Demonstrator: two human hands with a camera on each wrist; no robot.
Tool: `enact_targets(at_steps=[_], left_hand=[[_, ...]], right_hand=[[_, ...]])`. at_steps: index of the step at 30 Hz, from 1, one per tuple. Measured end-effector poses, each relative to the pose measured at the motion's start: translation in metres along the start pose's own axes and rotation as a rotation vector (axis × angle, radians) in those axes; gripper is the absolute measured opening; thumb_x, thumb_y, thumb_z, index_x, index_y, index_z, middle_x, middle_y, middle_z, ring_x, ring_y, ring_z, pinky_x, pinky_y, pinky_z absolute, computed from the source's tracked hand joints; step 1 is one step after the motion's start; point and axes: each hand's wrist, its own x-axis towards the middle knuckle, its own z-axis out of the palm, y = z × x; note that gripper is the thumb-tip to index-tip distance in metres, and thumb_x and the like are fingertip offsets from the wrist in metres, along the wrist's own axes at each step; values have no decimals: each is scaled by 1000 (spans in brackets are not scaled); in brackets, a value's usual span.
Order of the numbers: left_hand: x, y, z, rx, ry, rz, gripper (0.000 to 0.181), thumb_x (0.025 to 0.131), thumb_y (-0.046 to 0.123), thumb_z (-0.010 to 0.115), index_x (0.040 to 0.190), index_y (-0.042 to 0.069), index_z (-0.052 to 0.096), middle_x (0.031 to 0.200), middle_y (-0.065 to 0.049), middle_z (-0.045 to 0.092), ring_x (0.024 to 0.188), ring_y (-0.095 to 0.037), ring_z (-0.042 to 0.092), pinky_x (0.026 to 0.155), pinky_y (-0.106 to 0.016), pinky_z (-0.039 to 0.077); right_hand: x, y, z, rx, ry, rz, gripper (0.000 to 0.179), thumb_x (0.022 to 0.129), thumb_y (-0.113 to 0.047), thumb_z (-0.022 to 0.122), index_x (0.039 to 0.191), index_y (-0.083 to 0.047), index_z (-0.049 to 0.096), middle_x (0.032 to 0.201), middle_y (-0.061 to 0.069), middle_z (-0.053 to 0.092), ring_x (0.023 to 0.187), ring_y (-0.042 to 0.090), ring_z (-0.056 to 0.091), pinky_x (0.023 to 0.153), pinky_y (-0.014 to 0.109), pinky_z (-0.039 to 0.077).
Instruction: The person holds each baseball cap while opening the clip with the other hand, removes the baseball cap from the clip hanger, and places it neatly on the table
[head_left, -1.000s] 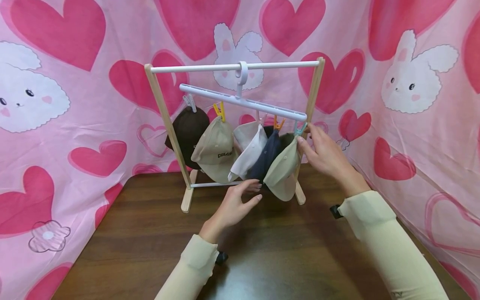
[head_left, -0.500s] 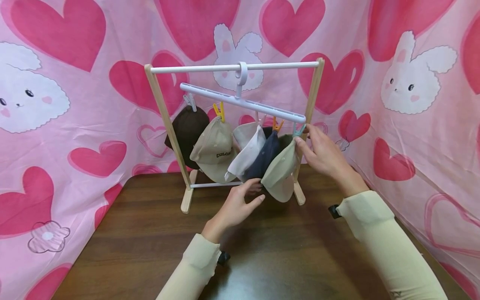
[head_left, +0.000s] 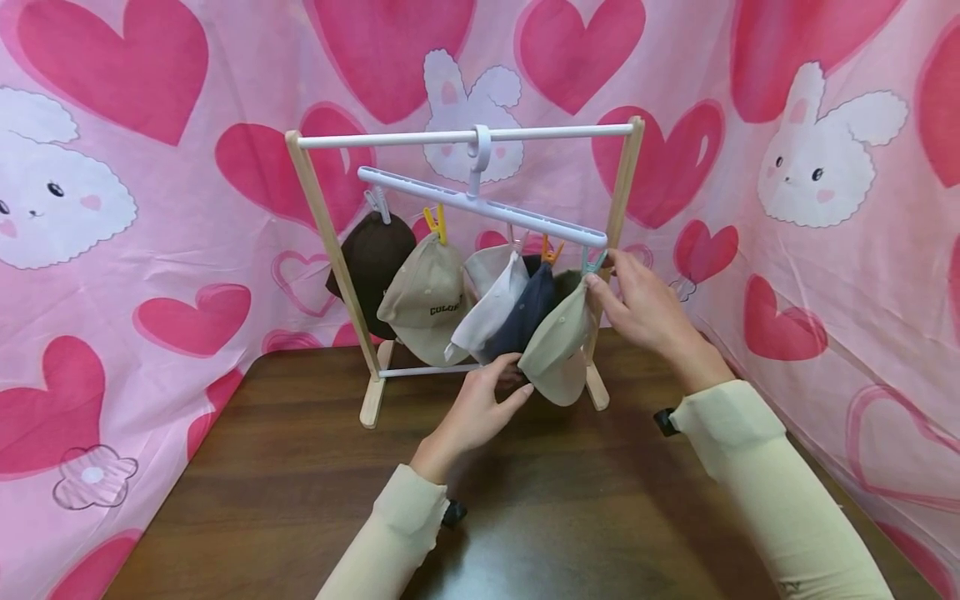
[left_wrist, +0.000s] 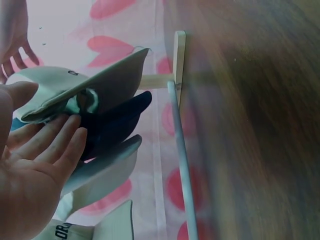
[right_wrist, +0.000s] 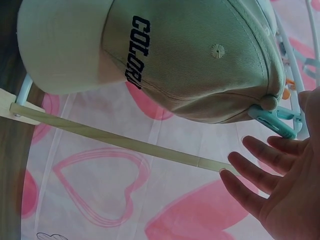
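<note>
A white hanger [head_left: 517, 218] slants down to the right, with several caps clipped beneath it. My right hand [head_left: 645, 304] is at its low end, thumb and index finger pinching a teal clip [head_left: 594, 260]. That clip bites the crown of a khaki cap [head_left: 557, 337] with dark lettering [right_wrist: 137, 50]. In the right wrist view the other fingers are spread apart. Below the caps, my left hand [head_left: 480, 408] reaches up with straight fingers against the navy cap [head_left: 525, 312], its thumb apart near the khaki cap's rim. A white cap [head_left: 491, 308] hangs beside the navy one.
A wooden rack [head_left: 622, 179] with a white top rod [head_left: 390, 139] carries the hanger. A beige cap [head_left: 420, 287] on a yellow clip [head_left: 437, 225] and a dark brown cap [head_left: 371, 262] hang at left. The rack stands on a brown table [head_left: 300, 467] before a pink curtain [head_left: 180, 225].
My left hand has shifted slightly right, closer to the khaki cap. The hanger's right end has dipped a little and moved left with my right hand and the khaki cap.
</note>
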Motion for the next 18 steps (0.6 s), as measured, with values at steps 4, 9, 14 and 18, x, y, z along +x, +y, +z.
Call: enact_targets(at_steps=[4, 9, 14, 18], left_hand=[[2, 0, 2, 2, -4, -1, 44, 97, 14, 71, 137, 1, 56, 116, -13, 73, 106, -21, 71, 95, -39, 57], [5, 1, 4, -16, 6, 15, 43, 97, 12, 71, 137, 2, 57, 120, -12, 72, 107, -20, 71, 94, -36, 57], [8, 2, 7, -47, 9, 20, 41, 97, 11, 70, 136, 3, 58, 124, -12, 69, 107, -19, 71, 94, -35, 57], [10, 4, 10, -78, 11, 18, 39, 98, 10, 69, 135, 2, 59, 124, -13, 68, 107, -21, 71, 93, -41, 57]], right_hand=[[0, -1, 0, -7, 16, -2, 60, 105, -45, 51, 148, -3, 41, 136, 22, 55, 117, 41, 55, 99, 68, 45], [1, -3, 1, 6, 59, -18, 53, 104, -41, 55, 141, -4, 49, 130, 20, 61, 111, 38, 58, 95, 65, 49], [3, -4, 3, 9, 122, -31, 44, 102, -37, 59, 130, -3, 58, 122, 19, 67, 105, 36, 60, 89, 61, 52], [5, -5, 3, -4, 156, -18, 42, 102, -37, 59, 127, -3, 61, 120, 19, 69, 106, 37, 62, 89, 61, 52]])
